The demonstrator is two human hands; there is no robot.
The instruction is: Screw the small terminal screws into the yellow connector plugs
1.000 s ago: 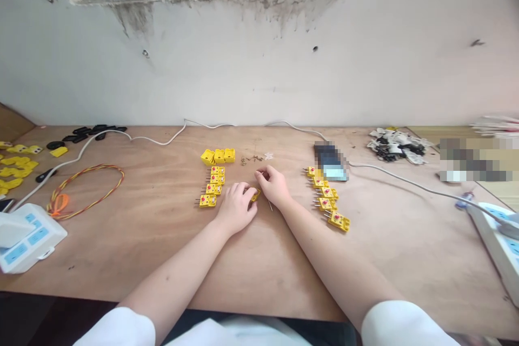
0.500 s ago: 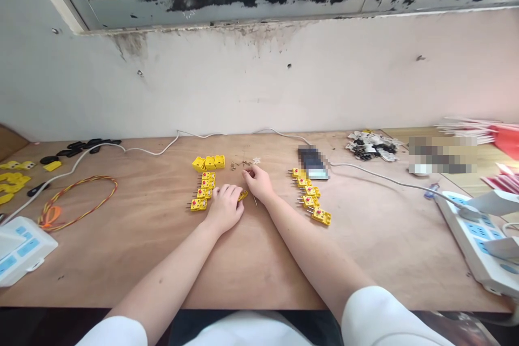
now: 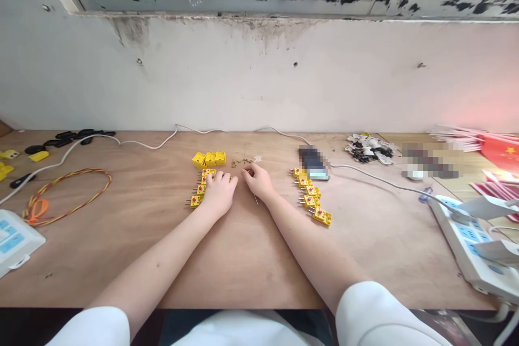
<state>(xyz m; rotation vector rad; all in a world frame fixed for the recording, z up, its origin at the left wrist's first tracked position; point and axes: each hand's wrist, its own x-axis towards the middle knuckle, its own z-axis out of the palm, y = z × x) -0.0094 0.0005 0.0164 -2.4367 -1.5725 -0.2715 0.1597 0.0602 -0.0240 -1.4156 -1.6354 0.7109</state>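
My left hand (image 3: 221, 193) is palm down, its fingers curled at the left row of yellow plug connectors (image 3: 195, 201). A bit of a yellow connector piece (image 3: 231, 178) shows at its fingers; the rest is hidden. To its right, my right hand (image 3: 258, 181) is closed in a pinch around a thin metal rod (image 3: 255, 200), whose lower end sticks out under the palm. Small brass-coloured screws (image 3: 234, 163) and tiny clear pieces (image 3: 257, 159) lie just beyond the fingertips. Yellow covers (image 3: 210, 159) stand in a short row behind the left connectors.
Right of my hands lies a second row of yellow connectors (image 3: 321, 215), beside a phone-like dark slab (image 3: 314, 161). Farther right are a black-and-white parts pile (image 3: 371, 148) and a power strip (image 3: 472, 238). At left lie a coiled yellow-red wire (image 3: 95, 172) and a white socket box (image 3: 24, 246).
My left hand has moved left and slightly up, onto the left connector row, away from my right hand. My right hand stays almost still with the rod. The view has shifted slightly.
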